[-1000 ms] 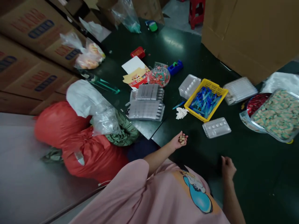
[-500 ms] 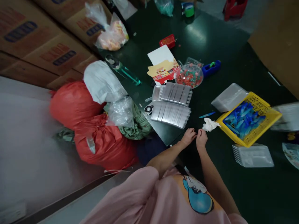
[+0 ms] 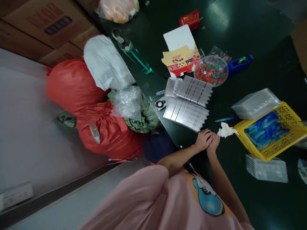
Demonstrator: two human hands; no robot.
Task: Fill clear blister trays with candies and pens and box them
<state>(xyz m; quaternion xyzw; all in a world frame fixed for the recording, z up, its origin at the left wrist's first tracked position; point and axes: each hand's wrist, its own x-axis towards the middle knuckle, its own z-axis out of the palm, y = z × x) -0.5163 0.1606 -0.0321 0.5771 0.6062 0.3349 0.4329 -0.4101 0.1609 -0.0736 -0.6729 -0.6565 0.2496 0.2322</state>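
Observation:
My left hand (image 3: 202,139) and my right hand (image 3: 214,142) are pressed together over the dark green table (image 3: 251,35), fingers curled. What they enclose is hidden. A crumpled white tissue (image 3: 225,130) lies just right of them. A stack of clear plastic trays (image 3: 188,110) sits just beyond my hands, with a second stack (image 3: 194,91) behind it. To the right stands a yellow basket (image 3: 290,116) filled with blue plastic pieces (image 3: 263,131).
More clear tray stacks lie beside the basket (image 3: 255,103) and in front of it (image 3: 267,169). A bowl of red and green pieces (image 3: 211,70), a blue tape dispenser (image 3: 240,62), a printed carton (image 3: 181,57) and a green bottle (image 3: 134,52) lie farther back. Red sacks (image 3: 76,86) are piled at the left.
One second ago my left hand was palm up with small tan pieces and my right hand lay apart. They have come together near the tissue, and the view swung left.

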